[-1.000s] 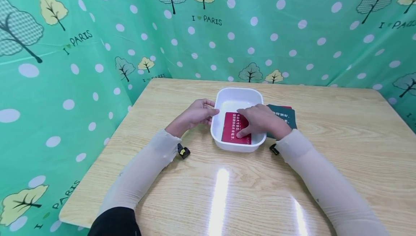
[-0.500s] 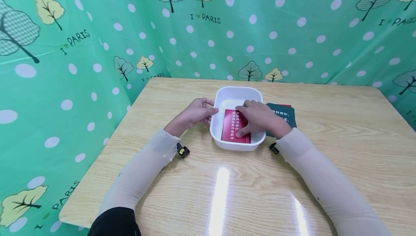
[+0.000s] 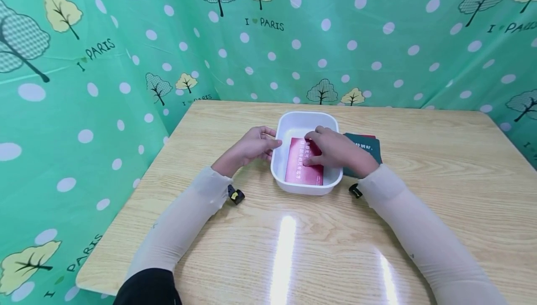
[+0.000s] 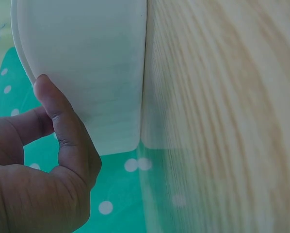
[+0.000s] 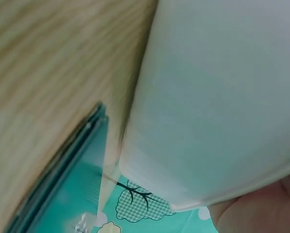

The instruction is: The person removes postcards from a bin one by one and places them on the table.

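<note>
pinching the red card (image 3: 303,175) between thumb and fingertips, my right hand (image 3: 337,150) is down inside the white box (image 3: 308,121). the fingers sit at the card's far edge, the thumb on its printed face, and white characters run down that face. the card lies in the near part of the box, its surface catching a pale sheen. my left hand (image 3: 253,146) grips the box at its left side, thumb at the rim, other fingers along the outside. just beside the box, on my right, the green cards (image 3: 368,143) lie stacked on the bench (image 3: 235,249), with a bit of red showing at the far edge; my right wrist partly hides them from above, and from that wrist several layers show edge-on. pale sleeves (image 3: 180,230) cover both my forearms. behind the bench hangs a green cloth (image 3: 356,27) with white dots and printed trees
</note>
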A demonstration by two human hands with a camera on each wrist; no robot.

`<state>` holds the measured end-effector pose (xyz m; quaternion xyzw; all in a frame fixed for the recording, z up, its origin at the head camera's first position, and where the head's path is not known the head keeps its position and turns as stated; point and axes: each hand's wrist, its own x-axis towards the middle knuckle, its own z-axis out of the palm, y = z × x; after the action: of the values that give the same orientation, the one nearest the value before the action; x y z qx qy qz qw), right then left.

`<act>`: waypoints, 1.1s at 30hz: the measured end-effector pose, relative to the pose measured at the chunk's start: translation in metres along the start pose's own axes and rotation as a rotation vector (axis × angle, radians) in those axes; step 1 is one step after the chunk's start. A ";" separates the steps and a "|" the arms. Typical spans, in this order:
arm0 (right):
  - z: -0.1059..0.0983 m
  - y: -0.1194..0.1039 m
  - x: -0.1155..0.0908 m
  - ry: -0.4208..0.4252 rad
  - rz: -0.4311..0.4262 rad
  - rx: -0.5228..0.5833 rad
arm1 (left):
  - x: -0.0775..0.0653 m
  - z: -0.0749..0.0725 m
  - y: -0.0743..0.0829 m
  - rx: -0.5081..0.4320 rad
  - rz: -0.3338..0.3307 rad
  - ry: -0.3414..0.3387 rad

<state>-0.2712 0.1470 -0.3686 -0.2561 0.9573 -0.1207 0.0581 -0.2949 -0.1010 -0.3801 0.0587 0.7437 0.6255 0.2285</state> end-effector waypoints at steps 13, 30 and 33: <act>-0.011 -0.003 -0.008 0.089 -0.041 0.190 | 0.000 0.000 -0.001 0.012 -0.003 0.010; -0.043 -0.025 -0.030 0.195 -0.140 0.281 | 0.002 0.000 -0.002 0.004 0.003 0.004; -0.048 -0.024 -0.033 0.237 -0.160 0.275 | 0.001 0.000 -0.002 0.007 0.000 0.002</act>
<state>-0.2398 0.1533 -0.3143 -0.3052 0.9085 -0.2839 -0.0302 -0.2957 -0.1012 -0.3822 0.0587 0.7461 0.6229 0.2276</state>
